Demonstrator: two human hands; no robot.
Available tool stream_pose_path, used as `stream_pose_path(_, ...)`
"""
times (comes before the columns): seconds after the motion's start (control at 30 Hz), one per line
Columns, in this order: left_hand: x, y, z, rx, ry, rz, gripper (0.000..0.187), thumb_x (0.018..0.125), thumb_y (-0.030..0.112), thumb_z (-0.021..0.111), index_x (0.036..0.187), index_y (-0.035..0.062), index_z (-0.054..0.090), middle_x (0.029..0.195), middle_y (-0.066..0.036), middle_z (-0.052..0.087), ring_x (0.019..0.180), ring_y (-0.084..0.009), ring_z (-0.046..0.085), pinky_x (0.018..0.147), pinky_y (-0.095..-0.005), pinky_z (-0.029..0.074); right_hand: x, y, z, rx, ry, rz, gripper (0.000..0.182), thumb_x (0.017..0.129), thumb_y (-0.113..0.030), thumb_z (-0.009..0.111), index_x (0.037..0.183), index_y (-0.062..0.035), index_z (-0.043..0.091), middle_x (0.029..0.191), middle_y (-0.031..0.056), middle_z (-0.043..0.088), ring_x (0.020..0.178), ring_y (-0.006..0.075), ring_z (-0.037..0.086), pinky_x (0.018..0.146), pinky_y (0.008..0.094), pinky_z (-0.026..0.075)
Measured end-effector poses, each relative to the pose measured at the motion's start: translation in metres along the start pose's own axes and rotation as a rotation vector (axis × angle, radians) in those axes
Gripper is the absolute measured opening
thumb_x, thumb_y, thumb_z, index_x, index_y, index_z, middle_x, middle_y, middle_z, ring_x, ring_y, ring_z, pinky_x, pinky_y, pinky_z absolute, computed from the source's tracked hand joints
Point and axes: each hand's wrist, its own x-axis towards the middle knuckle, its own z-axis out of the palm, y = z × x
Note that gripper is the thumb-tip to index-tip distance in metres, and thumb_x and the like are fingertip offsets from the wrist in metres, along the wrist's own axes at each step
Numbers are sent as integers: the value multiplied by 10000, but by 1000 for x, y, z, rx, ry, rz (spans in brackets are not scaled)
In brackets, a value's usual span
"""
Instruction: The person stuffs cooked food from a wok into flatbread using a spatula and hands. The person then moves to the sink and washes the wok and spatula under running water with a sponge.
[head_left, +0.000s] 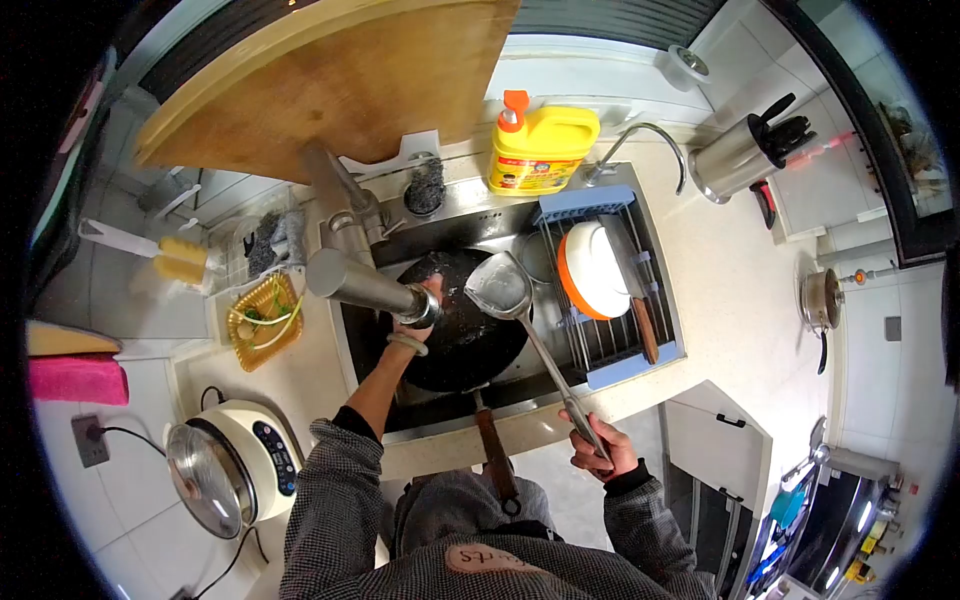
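Note:
A black wok [470, 340] lies in the steel sink [480, 215], its wooden handle [497, 460] sticking out over the front edge. My left hand [420, 310] reaches into the wok under the faucet spout [368, 285]; the spout hides most of the fingers, so what they hold is unclear. My right hand [600, 450] grips the long handle of a metal spatula [500, 287], whose blade hovers over the wok's right side.
A drying rack [612, 290] with an orange-and-white bowl [592, 270] spans the sink's right half. A yellow detergent bottle [540, 148] stands behind the sink. A rice cooker [235, 465] sits at the left, a basket of greens [265, 320] beside the sink, a knife holder [745, 155] at back right.

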Motion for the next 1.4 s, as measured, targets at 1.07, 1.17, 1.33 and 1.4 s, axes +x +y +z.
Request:
stream_pose_path(1.07, -13, 5, 12, -217, 84, 203, 244, 871, 217, 588, 979, 1, 625, 941, -92, 641, 799, -158, 596, 759, -347, 489, 4, 8, 1, -47, 105, -31, 455, 956, -351, 392, 1260, -13, 416, 589, 2, 462, 328, 53, 288, 353, 201, 263)
stream_pose_path(1.17, -17, 33, 15, -167, 89, 179, 225, 858, 216, 609, 951, 14, 636, 860, -82, 637, 742, -151, 595, 690, -308, 491, 6, 9, 1, -33, 100, -22, 455, 956, -353, 392, 1260, -15, 417, 590, 3, 463, 327, 53, 284, 354, 200, 261)
stream_pose_path(1.33, -10, 28, 20, -189, 5, 88, 182, 849, 187, 608, 920, 21, 630, 807, -76, 608, 728, -159, 579, 680, -277, 469, 8, 10, 7, -80, 97, -11, 461, 953, -360, 399, 1259, -16, 419, 589, -1, 462, 326, 50, 279, 354, 199, 258)
stream_pose_path(1.4, -8, 19, 21, -78, 32, 152, 179, 855, 178, 598, 931, 17, 612, 845, -80, 610, 741, -136, 573, 665, -271, 466, 8, 10, 8, -113, 102, -17, 469, 949, -370, 404, 1256, -16, 422, 584, -7, 458, 325, 48, 279, 355, 198, 256)
